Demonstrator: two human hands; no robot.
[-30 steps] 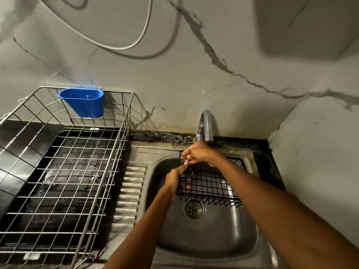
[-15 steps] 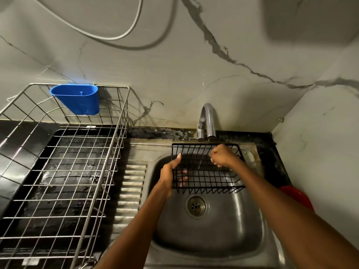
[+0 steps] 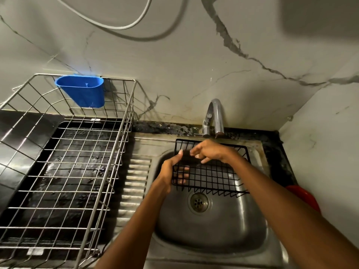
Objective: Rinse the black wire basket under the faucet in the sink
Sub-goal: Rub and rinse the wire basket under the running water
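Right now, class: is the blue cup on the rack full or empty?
Empty: the blue cup hangs on the wire rack, its bare inside visible.

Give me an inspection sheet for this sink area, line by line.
Surface: steel sink with drain; ribbed drainboard on its left.
Job's things: black basket held tilted over the bowl, below the faucet; no water stream can be made out.
Clutter: wire rack left of the sink with a blue cup hung on its back rail; red object partly hidden at the right.
Grippers: left hand grips the basket's left end; right hand rests on the basket's upper part, fingers spread.
Cables: grey hose looping on the wall.
Surroundings: marble-look wall; dark stained ledge behind the sink.
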